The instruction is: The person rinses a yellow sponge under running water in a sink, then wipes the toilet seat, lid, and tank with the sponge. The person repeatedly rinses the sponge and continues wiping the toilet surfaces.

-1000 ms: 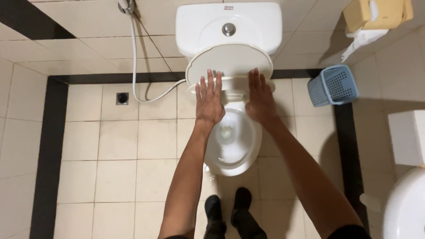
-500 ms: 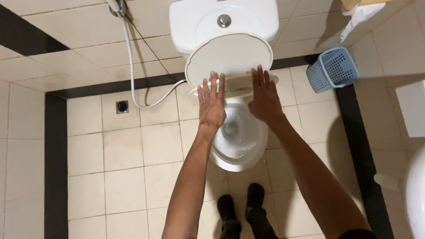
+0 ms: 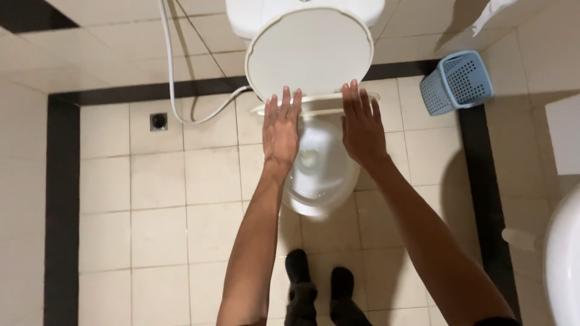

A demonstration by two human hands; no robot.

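Inspection of the toilet, taken from above. Both my hands were extended over the bowl (image 3: 317, 175) with fingers straight and spread, gripping nothing. My left hand (image 3: 281, 130) had its fingertips at the front edge of the seat ring (image 3: 320, 99); my right hand (image 3: 362, 124) reached the same edge a little further along. Whether the fingertips pressed the ring or only hovered at it, I could not tell.

Change noted: compared with the views a moment before, the lid (image 3: 311, 51) stood higher and fuller against the cistern (image 3: 241, 15), and the seat ring appeared lifted clear of the bowl rim, showing only as a thin pale band beneath the lid. My hands had followed it upward and forward. I judged from this that lid and seat were being raised together and were close to upright, though not yet resting back.

Surroundings: a spray hose (image 3: 169, 72) hung at the left wall, a floor drain (image 3: 159, 121) lay near it, and a blue basket (image 3: 456, 81) stood to the right of the cistern.
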